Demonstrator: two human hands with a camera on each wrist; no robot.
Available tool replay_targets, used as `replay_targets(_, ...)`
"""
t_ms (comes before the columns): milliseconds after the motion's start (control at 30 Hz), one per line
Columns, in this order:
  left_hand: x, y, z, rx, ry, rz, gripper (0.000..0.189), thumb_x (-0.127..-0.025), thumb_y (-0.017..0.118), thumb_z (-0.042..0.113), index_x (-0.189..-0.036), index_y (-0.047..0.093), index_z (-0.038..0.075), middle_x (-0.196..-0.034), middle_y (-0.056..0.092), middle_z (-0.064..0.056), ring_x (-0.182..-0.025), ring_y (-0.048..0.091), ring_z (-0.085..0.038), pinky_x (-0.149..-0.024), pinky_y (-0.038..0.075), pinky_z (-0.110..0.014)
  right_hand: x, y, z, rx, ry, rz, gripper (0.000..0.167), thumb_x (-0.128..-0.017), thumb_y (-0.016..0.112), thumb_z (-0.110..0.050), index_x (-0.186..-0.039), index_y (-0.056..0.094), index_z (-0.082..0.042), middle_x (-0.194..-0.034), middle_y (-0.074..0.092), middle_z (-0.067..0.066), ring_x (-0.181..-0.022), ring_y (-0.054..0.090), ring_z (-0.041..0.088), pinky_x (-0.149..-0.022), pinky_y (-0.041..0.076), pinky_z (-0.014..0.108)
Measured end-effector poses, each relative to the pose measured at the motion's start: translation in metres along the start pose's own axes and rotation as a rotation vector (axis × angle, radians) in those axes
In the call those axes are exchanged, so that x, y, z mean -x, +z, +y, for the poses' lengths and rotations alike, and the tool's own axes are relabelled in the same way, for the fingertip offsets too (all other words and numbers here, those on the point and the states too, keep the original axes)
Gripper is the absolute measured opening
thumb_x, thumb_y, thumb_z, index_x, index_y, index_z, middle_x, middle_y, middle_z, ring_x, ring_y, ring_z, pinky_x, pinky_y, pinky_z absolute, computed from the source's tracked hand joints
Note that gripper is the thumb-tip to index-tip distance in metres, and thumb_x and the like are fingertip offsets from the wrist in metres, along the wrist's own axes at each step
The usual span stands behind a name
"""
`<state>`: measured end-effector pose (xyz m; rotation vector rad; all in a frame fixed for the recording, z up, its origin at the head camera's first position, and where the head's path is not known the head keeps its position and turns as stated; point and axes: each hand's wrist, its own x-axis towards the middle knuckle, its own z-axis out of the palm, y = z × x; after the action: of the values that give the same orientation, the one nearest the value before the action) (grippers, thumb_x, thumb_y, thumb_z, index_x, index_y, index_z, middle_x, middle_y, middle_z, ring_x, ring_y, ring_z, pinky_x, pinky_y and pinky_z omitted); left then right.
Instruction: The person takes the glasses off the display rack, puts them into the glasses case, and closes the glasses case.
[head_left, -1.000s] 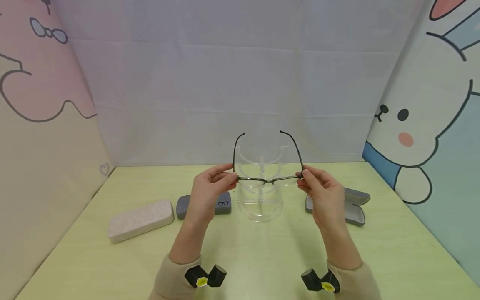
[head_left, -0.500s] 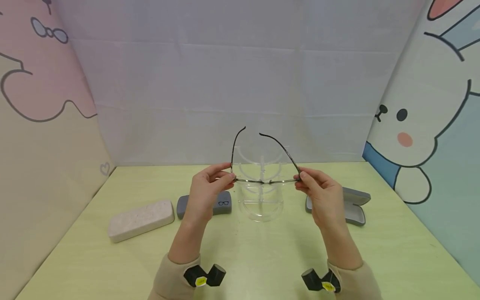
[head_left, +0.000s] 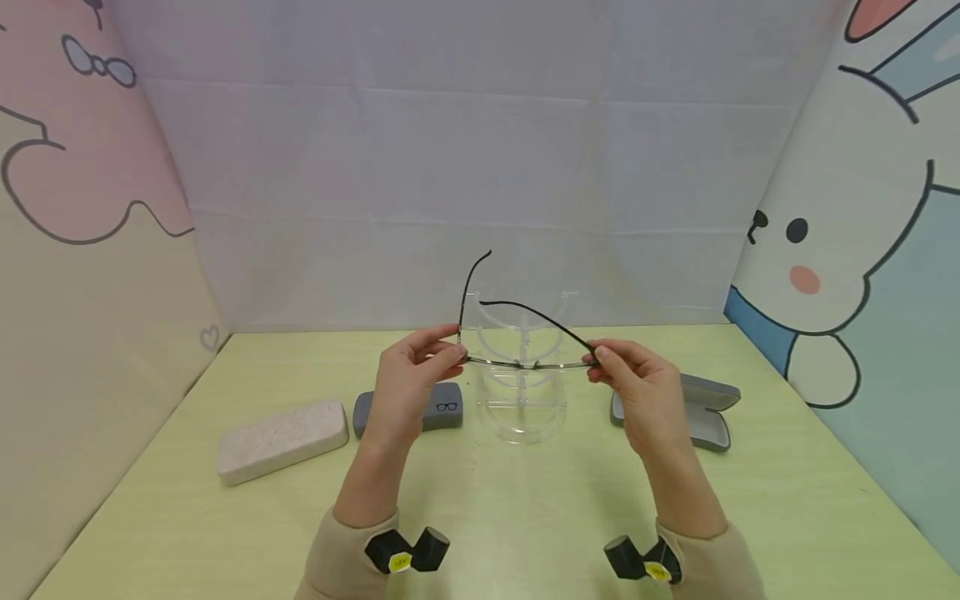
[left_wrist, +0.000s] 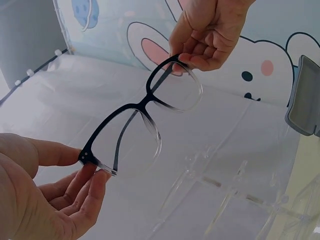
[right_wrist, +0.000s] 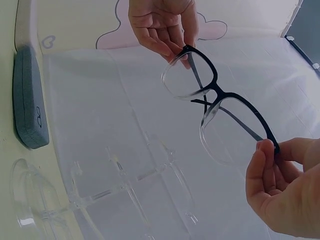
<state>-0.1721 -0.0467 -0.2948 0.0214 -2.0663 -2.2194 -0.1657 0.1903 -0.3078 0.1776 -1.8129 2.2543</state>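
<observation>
A pair of glasses (left_wrist: 142, 104) with a black upper frame, clear lower rims and dark temples is held up in the air by both hands. The left hand (head_left: 408, 379) pinches the left hinge corner between thumb and fingers. At the opposite corner, the right hand (head_left: 645, 392) pinches the other hinge. In the head view the left temple points away, while the right temple is swung partly inward across the frame. Behind the glasses stands a clear acrylic display stand (head_left: 522, 425), seen partly through the lenses.
On the table (head_left: 517, 508), a pale case (head_left: 281, 442) lies at left beside a closed grey glasses case (head_left: 446, 407), which the left hand partly covers. An open grey case (head_left: 708, 412) sits at right behind the right hand. A white backdrop and cartoon-printed side walls enclose the table.
The right temple has swung inward, from pointing away to lying across the frame. Both hands have shifted slightly left with the glasses. The left temple stays extended.
</observation>
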Motion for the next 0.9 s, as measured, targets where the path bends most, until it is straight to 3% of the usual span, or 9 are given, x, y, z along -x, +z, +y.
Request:
replay_targets(400, 0.003, 0.004, -0.001, -0.027, 0.01, 0.012, 0.028, -0.084, 0.062, 0.004, -0.112, 0.063, 0.003, -0.078, 0.062, 0.0, -0.07, 0.064, -0.011, -0.073, 0.053, -0.029, 0.001, -0.014, -0.004, 0.104, -0.039, -0.147, 0.014, -0.09, 0.056, -0.01, -0.087, 0.068, -0.015, -0.08, 0.066, -0.005, -0.065, 0.06, 0.008, -0.073, 0.051, 0.019)
replay_targets(667, 0.004, 0.004, -0.001, -0.038, 0.009, 0.016, 0.028, -0.084, 0.062, 0.004, -0.112, 0.063, 0.002, -0.077, 0.062, 0.002, -0.069, 0.063, -0.01, -0.072, 0.053, -0.029, 0.001, -0.017, -0.001, 0.182, -0.079, -0.187, 0.012, -0.092, 0.054, -0.01, -0.09, 0.065, -0.011, -0.081, 0.064, -0.006, -0.068, 0.059, 0.009, -0.076, 0.048, 0.019)
replay_targets(900, 0.006, 0.005, -0.002, -0.068, 0.026, 0.026, 0.028, -0.083, 0.063, 0.005, -0.111, 0.065, 0.005, -0.082, 0.062, -0.003, -0.07, 0.064, -0.011, -0.075, 0.054, -0.032, 0.002, -0.017, -0.001, 0.203, -0.101, -0.199, 0.012, -0.092, 0.053, -0.01, -0.091, 0.064, -0.009, -0.081, 0.064, -0.006, -0.069, 0.058, 0.007, -0.077, 0.047, 0.018)
